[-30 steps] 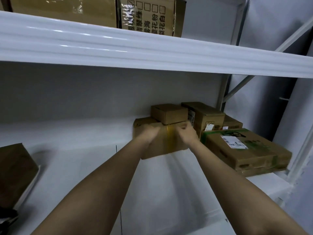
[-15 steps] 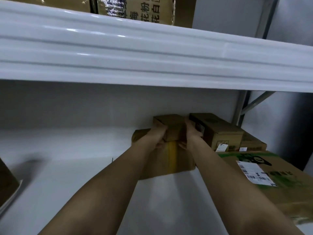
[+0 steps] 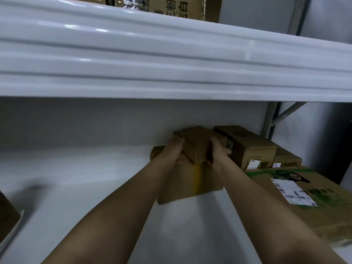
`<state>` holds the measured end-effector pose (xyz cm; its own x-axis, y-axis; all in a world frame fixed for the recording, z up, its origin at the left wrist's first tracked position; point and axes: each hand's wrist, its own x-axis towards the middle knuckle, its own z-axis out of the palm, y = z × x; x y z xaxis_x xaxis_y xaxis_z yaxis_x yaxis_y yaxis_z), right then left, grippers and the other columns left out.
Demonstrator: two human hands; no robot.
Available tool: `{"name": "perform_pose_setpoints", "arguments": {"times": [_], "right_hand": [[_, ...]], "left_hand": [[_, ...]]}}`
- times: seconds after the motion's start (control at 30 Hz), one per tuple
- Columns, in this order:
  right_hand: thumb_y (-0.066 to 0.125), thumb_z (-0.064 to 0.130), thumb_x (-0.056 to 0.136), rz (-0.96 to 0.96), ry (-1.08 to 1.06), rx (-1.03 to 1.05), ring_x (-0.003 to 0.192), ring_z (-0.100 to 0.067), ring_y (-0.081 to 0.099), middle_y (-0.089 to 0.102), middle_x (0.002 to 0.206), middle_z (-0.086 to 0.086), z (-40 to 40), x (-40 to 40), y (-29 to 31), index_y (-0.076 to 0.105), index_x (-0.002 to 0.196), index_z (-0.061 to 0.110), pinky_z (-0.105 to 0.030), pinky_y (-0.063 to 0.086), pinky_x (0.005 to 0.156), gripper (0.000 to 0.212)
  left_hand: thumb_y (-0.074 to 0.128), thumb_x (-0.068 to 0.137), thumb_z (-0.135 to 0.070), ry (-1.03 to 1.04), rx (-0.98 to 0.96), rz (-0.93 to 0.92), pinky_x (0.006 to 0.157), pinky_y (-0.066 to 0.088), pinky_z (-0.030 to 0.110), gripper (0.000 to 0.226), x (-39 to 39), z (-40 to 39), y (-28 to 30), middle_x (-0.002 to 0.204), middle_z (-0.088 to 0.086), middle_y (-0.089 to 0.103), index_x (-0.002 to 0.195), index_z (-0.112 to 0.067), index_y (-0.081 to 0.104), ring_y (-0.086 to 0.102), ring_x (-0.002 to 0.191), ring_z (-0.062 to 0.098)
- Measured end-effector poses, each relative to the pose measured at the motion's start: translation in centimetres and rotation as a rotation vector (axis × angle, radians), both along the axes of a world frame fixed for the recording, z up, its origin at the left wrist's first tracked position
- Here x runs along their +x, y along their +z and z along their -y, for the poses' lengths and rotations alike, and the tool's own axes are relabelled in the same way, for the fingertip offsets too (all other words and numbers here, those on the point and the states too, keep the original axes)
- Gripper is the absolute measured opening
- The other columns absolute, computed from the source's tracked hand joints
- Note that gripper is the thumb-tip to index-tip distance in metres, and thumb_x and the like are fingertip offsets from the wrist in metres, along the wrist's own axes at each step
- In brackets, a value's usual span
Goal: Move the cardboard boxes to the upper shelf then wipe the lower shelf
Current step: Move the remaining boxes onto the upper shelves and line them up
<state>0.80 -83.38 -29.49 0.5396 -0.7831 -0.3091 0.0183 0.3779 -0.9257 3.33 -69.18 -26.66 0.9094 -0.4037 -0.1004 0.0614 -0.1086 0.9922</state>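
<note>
A small cardboard box (image 3: 196, 143) is tilted and lifted slightly off a larger box with yellow tape (image 3: 190, 181) on the white lower shelf (image 3: 76, 178). My left hand (image 3: 174, 151) grips the small box's left side. My right hand (image 3: 219, 151) grips its right side. The thick white edge of the upper shelf (image 3: 171, 60) runs across the top of the view, with a printed cardboard box (image 3: 177, 6) standing on it.
To the right on the lower shelf stand a tall brown box (image 3: 247, 147), a low box (image 3: 287, 159) behind it, and a big flat box with green print and a shipping label (image 3: 304, 197). A dark box corner (image 3: 7, 216) shows at the far left. A grey upright post (image 3: 268, 121) stands behind.
Both hands moved up from the taped lower box to the small box on top and took hold of its sides. The small box is now tilted. The camera moved closer.
</note>
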Motion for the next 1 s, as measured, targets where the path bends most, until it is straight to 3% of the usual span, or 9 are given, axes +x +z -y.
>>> {"name": "perform_pose_setpoints", "arguments": {"times": [0.17,0.27,0.4,0.6,0.7,0.77,0.87,0.93,1.0], "right_hand": [[0.051,0.059,0.085,0.097,0.104,-0.049,0.118,-0.03,0.048,0.047,0.136,-0.011,-1.3,-2.6,-1.2,0.027,0.147,0.022,-0.039,0.047,0.087,0.076],[0.047,0.063,0.086,0.11,0.231,-0.098,0.111,-0.032,0.056,0.059,0.123,-0.016,-2.0,-4.1,-1.3,0.045,0.132,0.02,-0.041,0.05,0.091,0.063],[0.046,0.061,0.088,0.114,0.399,-0.193,0.097,-0.027,0.063,0.066,0.097,-0.011,-3.4,-6.4,-2.0,0.053,0.106,0.021,-0.036,0.053,0.081,0.044],[0.043,0.055,0.09,0.21,0.471,-0.208,0.087,-0.021,0.066,0.069,0.092,-0.005,-5.1,-9.1,-3.1,0.063,0.102,0.022,-0.032,0.052,0.072,0.041],[0.034,0.066,0.091,0.344,0.496,-0.139,0.103,-0.02,0.067,0.072,0.11,-0.002,-5.5,-10.1,-3.1,0.067,0.112,0.028,-0.036,0.054,0.08,0.054],[0.03,0.076,0.086,0.37,0.511,-0.036,0.115,-0.024,0.06,0.069,0.118,-0.002,-5.3,-10.8,-3.3,0.063,0.12,0.028,-0.046,0.048,0.093,0.067],[0.028,0.082,0.081,0.355,0.551,0.125,0.126,-0.036,0.049,0.058,0.134,-0.007,-4.4,-12.3,-4.1,0.053,0.133,0.028,-0.059,0.028,0.11,0.079],[0.031,0.08,0.082,0.352,0.587,0.17,0.124,-0.041,0.051,0.058,0.134,-0.011,-4.1,-13.5,-4.5,0.051,0.136,0.028,-0.06,0.029,0.109,0.077],[0.04,0.076,0.082,0.365,0.612,0.21,0.119,-0.039,0.057,0.06,0.131,-0.014,-4.2,-14.7,-4.7,0.05,0.136,0.026,-0.056,0.04,0.104,0.074]], "left_hand": [[0.042,0.097,-0.042,0.227,-0.088,-0.035,0.105,0.04,0.047,0.066,2.6,-3.6,-0.6,0.144,0.017,0.038,0.147,-0.005,0.021,0.044,0.127,0.035],[0.043,0.095,-0.049,0.269,-0.083,-0.054,0.102,0.042,0.045,0.068,3.8,-6.2,-1.3,0.142,0.016,0.041,0.145,-0.008,0.026,0.046,0.124,0.034],[0.045,0.083,-0.069,-0.124,-0.115,-0.239,0.066,0.05,0.031,0.058,2.4,-9.7,-1.8,0.094,0.006,0.064,0.1,-0.016,0.061,0.061,0.085,0.024],[0.071,0.071,-0.054,-0.405,-0.024,-0.161,0.065,0.056,0.028,0.06,-0.1,-11.2,-3.6,0.106,0.003,0.068,0.119,-0.022,0.057,0.068,0.093,0.018],[0.077,0.062,-0.05,-0.334,-0.094,0.14,0.058,0.051,0.014,0.06,-1.8,-11.4,-3.6,0.1,-0.011,0.064,0.112,-0.028,0.051,0.066,0.081,0.002],[0.08,0.062,-0.049,-0.289,0.007,0.42,0.069,0.049,0.013,0.071,-3.0,-11.1,-3.5,0.111,-0.013,0.055,0.12,-0.027,0.044,0.058,0.093,0.001],[0.079,0.063,-0.052,-0.16,0.359,1.134,0.087,0.045,0.028,0.086,-5.0,-11.1,-3.6,0.121,-0.007,0.048,0.132,-0.022,0.038,0.05,0.106,0.01],[0.083,0.058,-0.04,-0.132,0.461,1.678,0.088,0.046,0.038,0.082,-5.9,-11.5,-3.7,0.118,0.007,0.054,0.126,-0.012,0.047,0.057,0.105,0.026],[0.083,0.057,-0.032,-0.113,0.472,1.951,0.09,0.046,0.044,0.076,-7.1,-12.1,-3.9,0.112,0.016,0.06,0.12,-0.009,0.047,0.061,0.101,0.033]]}}
